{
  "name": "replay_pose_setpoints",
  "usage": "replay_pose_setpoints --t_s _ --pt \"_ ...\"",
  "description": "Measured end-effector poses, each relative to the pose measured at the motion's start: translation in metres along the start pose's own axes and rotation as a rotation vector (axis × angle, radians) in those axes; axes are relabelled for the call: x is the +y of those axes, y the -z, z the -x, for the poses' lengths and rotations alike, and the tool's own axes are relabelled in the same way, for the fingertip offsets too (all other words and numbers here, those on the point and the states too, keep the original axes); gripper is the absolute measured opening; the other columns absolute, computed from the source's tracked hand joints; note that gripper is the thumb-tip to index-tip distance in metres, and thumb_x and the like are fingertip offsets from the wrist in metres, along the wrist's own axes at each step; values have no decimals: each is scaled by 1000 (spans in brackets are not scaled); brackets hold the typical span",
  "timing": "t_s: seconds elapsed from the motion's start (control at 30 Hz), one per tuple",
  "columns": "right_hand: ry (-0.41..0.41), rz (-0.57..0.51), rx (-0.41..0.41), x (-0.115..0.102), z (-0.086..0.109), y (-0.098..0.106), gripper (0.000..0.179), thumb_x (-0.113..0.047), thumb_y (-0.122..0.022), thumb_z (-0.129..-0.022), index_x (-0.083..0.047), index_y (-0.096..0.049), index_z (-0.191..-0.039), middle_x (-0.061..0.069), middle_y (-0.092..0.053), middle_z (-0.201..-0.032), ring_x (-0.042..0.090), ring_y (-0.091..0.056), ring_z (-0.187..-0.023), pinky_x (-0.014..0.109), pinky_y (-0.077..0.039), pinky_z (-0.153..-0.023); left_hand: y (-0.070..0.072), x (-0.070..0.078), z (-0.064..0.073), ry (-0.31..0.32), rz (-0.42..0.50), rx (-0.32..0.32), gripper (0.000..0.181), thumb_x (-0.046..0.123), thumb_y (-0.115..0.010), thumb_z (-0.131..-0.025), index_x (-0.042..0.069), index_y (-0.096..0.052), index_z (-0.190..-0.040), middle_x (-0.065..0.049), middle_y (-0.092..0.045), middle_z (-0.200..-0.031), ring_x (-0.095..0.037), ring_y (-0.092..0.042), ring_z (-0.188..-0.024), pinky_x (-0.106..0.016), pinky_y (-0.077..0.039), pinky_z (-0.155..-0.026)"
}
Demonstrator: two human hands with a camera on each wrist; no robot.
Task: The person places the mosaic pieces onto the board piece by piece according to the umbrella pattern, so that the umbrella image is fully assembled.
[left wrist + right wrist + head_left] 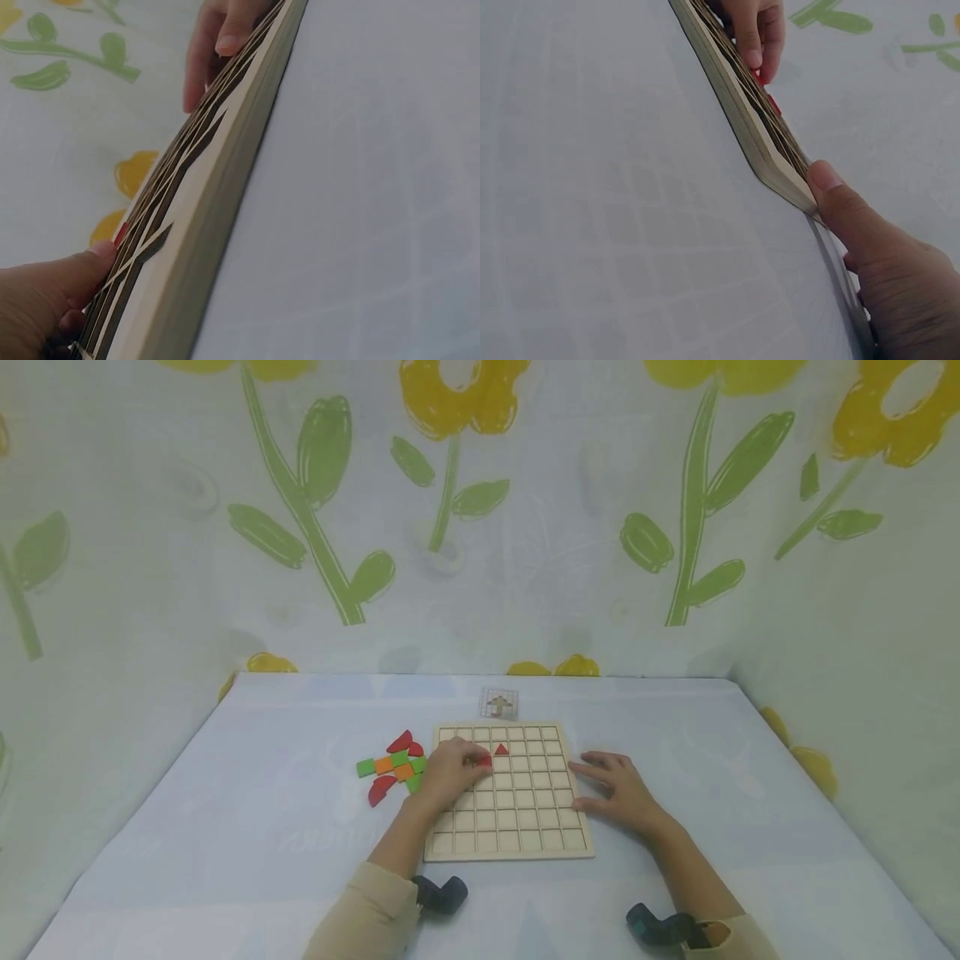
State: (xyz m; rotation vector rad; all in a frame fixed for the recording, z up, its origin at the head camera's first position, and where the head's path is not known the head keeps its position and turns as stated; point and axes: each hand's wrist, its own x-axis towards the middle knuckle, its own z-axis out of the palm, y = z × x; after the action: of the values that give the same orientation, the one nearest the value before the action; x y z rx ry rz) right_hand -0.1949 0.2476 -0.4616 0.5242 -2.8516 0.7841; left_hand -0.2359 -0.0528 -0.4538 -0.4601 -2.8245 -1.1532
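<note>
A square wooden grid board (509,842) lies flat on the table. My left hand (448,771) reaches over its left half and pinches a small red piece (485,761) between thumb and fingertips, low over the grid. Most of that piece is hidden by the fingers. One cell up and to the right, a red triangle (501,749) sits in the grid. At the board's right edge is my right hand (621,791), its fingers spread and relaxed. In the right wrist view its thumb (826,175) touches the board's rim.
Left of the board lie loose flat pieces: green squares (365,767), orange squares (384,764) and red curved pieces (382,789). Behind the board is a small card (499,702) with a printed figure. Flower-patterned walls (525,593) stand around the table.
</note>
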Motion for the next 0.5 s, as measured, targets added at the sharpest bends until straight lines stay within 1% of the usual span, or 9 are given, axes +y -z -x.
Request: replay_pose_setpoints --t_s 0.17,0.33,0.37,0.5 --pt "13 6 7 1 0 0 61 -45 -75 -75 -16 -62 -126 12 -50 -133 36 -38 -123 59 -33 -98 2 0 1 -6 14 -11 28 29 -73 -82 16 -71 -106 3 -63 -97 -13 -52 -84 -30 -45 -73" --pt "20 10 0 2 0 -1 61 -46 -74 -75 -16 -61 -127 12 -50 -133 37 -38 -123 59 -33 -98 9 2 7 29 107 -23 30 26 -71 -83 13 -69 -111 -1 -63 -105 -18 -55 -94 -37 -47 -81" --pt "22 8 1 3 0 -1 61 -46 -75 -75 -16 -61 -127 13 -50 -133 37 -38 -123 59 -33 -98 10 2 8 45 132 -26 30 25 -71 -84 14 -68 -111 -1 -63 -107 -18 -55 -96 -38 -47 -83" --pt "34 1 16 3 -1 -2 60 -43 -76 -74 -15 -62 -126 14 -51 -133 38 -39 -122 59 -33 -97 15 0 14 87 192 -30 31 26 -70 -85 16 -66 -114 0 -62 -110 -18 -55 -99 -38 -47 -86"
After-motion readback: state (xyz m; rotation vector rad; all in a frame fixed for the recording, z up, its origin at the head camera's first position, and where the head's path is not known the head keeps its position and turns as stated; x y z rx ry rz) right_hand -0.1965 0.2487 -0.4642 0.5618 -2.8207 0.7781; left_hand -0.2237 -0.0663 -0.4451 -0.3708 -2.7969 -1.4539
